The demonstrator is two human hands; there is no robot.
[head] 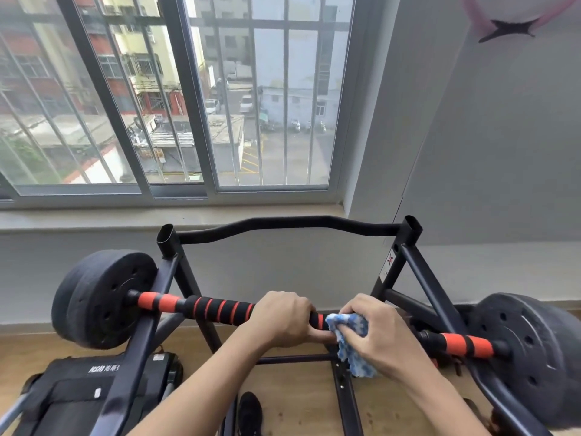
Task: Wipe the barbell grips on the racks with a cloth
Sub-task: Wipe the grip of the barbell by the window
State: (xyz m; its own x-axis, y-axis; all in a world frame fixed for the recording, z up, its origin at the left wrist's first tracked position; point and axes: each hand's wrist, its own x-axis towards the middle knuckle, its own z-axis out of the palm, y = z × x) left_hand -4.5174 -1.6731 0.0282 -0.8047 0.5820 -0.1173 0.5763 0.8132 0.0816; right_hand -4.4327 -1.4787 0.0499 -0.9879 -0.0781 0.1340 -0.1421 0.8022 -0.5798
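Barbell grip (pixel 220 309), foam, striped orange and black, lying across the black steel rack (pixel 418 272).
Your left hand (pixel 283 319) is curling round it; your right hand (pixel 374 335) is clutching a fluffy blue-white cloth (pixel 347 325) against it.

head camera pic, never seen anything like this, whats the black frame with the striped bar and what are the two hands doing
The picture comes from a camera worn on a person's head, looking forward and down, so the two bare arms at the bottom are that person's own. The black frame is a rack standing on a wooden floor in front of a window. Across it lies a barbell: a bar padded in red and black stripes, with a dark round weight plate at each end. The left hand grips the bar near its middle. The right hand holds a blue and white cloth against the bar just beside it, which looks like wiping the padding. A black shoe shows on the floor below.
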